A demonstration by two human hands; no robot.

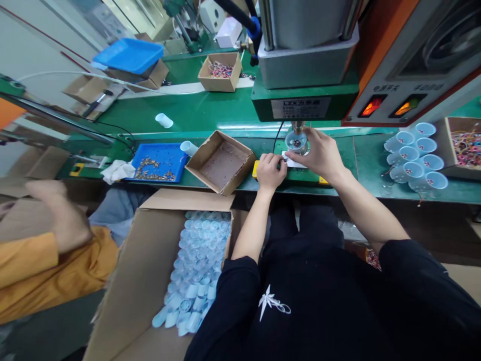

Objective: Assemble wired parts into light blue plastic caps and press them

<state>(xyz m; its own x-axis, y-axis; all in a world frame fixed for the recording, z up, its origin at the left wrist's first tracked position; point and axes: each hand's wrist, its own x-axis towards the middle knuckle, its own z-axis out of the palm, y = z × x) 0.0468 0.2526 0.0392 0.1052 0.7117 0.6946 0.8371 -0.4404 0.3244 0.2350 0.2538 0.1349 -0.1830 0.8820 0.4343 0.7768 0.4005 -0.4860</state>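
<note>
Catalogued as one pale cup (296, 144), set under the press (306, 70), grasped round its side by the right hand (325, 154); with the left hand (271, 170) curled just beside, cannot tell whether around anything. Probably light, thin-walled, smooth, somewhat slippery; best taken by the outer wall, without hard squeezing.

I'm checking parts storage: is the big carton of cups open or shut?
The carton is open: its top is uncovered and blue cups show inside.

A cup (296, 149) sits beneath the press (306, 65) — wires (468, 150), seemingly, in a box (464, 173) far right.
</note>
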